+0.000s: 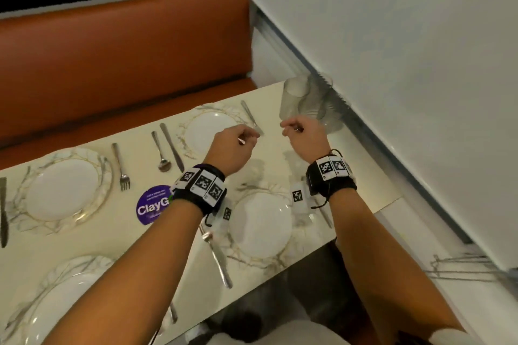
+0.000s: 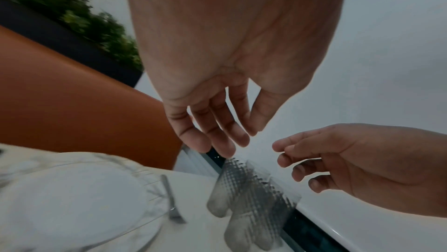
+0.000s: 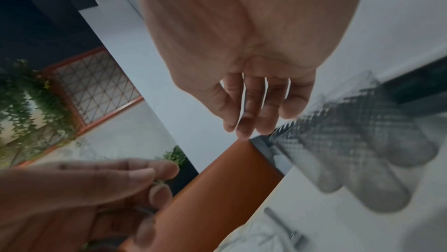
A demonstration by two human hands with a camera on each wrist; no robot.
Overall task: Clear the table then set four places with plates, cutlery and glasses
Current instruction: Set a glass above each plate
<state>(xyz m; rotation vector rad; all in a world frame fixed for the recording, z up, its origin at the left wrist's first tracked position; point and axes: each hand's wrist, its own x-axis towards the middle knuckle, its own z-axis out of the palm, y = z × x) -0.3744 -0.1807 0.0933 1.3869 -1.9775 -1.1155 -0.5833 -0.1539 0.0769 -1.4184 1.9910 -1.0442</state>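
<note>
Several clear textured glasses (image 1: 301, 102) stand bunched at the far right corner of the pale table (image 1: 134, 235), against the wall. My left hand (image 1: 241, 138) hovers over the fork (image 1: 251, 118) beside the far right plate (image 1: 208, 127), just left of the glasses (image 2: 246, 197). My right hand (image 1: 300, 130) hangs just in front of the glasses (image 3: 360, 160). Both hands have relaxed fingers and hold nothing, as the left wrist view shows for my left hand (image 2: 217, 133) and the right wrist view for my right hand (image 3: 251, 114). Three more plates lie at far left (image 1: 61, 187), near right (image 1: 260, 224) and near left (image 1: 64, 300).
A fork (image 1: 121, 165), spoon (image 1: 161, 152) and knife (image 1: 171, 146) lie between the two far plates. Another knife (image 1: 219, 259) lies left of the near right plate. A purple sticker (image 1: 152, 204) marks the table's middle. An orange bench (image 1: 126, 59) runs behind; a white wall (image 1: 392, 64) is at right.
</note>
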